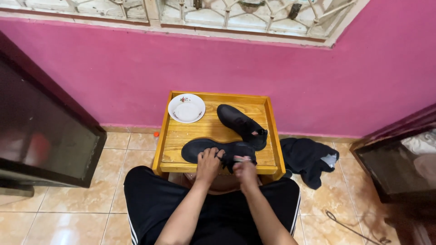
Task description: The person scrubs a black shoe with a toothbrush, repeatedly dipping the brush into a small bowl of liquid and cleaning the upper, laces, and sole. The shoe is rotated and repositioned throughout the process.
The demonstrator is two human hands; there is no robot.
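A black shoe (195,149) lies on its side along the front of a small wooden tray table (213,127). My left hand (209,164) rests on the middle of this shoe, fingers spread over it. My right hand (245,170) is at the shoe's opening end, pinching a small pinkish thing (242,158) that I cannot identify. A second black shoe (241,124) lies farther back on the right of the table. A white bowl with a flower pattern (186,108) stands at the back left corner.
A dark cloth (308,159) lies crumpled on the tiled floor to the right of the table. A dark cabinet (41,131) stands at the left and dark furniture (399,159) at the right. A pink wall (318,81) rises behind. A cord (349,227) lies on the floor at the lower right.
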